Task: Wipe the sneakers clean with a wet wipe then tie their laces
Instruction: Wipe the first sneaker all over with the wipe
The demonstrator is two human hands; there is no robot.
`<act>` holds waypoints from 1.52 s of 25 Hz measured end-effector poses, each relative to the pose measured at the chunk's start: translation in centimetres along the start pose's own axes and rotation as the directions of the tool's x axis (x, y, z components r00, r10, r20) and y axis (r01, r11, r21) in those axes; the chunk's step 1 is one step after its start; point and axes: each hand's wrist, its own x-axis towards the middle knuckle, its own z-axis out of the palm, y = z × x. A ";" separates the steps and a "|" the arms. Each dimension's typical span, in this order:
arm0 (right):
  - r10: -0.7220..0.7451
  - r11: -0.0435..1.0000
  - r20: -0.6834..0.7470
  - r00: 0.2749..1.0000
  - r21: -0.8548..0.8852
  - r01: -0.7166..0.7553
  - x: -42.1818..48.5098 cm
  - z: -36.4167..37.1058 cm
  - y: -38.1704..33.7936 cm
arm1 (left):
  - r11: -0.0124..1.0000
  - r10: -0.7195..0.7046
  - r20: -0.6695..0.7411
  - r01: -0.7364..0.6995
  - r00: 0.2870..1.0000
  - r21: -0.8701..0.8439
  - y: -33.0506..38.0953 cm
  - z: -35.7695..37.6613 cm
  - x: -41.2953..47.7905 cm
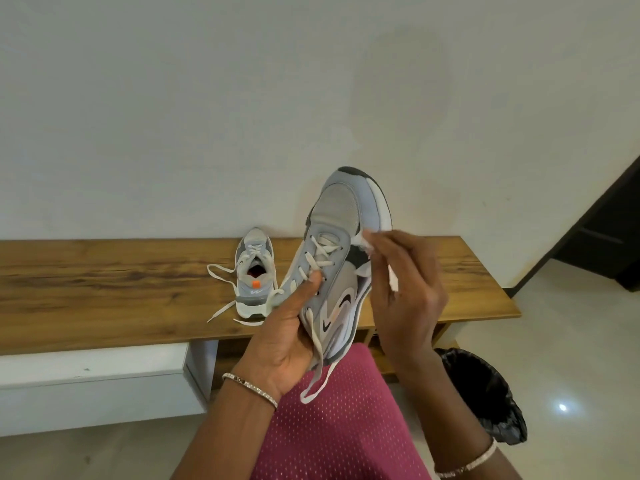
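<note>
I hold a grey and white sneaker (341,216) up in the air, toe pointing away from me, its laces loose and hanging down. My left hand (287,327) grips it from the heel side, thumb on the laces. My right hand (405,289) presses a white wet wipe (363,244) against the sneaker's right side, near the midsole. The second sneaker (255,271) stands on the wooden bench (104,289), heel towards me, with untied laces spread on the wood.
A black bin lined with a bag (485,393) stands on the floor at my right, below the bench end. A white unit (93,382) sits under the bench at left. My pink-clad lap (339,427) is below the sneaker. A wall rises behind the bench.
</note>
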 end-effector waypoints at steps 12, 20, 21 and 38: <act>-0.143 0.978 0.128 0.981 -0.133 0.160 -2.0 -0.1 -0.4 | 0.943 0.269 -0.051 -0.253 0.962 0.215 0.3 0.0 -0.5; -0.211 0.974 0.323 0.923 -0.012 0.227 -6.6 0.2 -2.5 | 0.956 0.262 -0.089 -0.246 0.961 0.157 0.9 -1.0 -0.4; -0.243 0.963 0.367 0.898 -0.020 0.269 -6.9 0.1 -2.4 | 0.966 0.236 -0.101 -0.222 0.967 0.130 1.0 -1.1 -0.4; -0.195 0.971 0.216 0.957 -0.092 0.219 -1.8 -0.1 0.2 | 0.998 0.051 -0.172 -0.045 0.984 0.039 0.9 -0.9 -0.3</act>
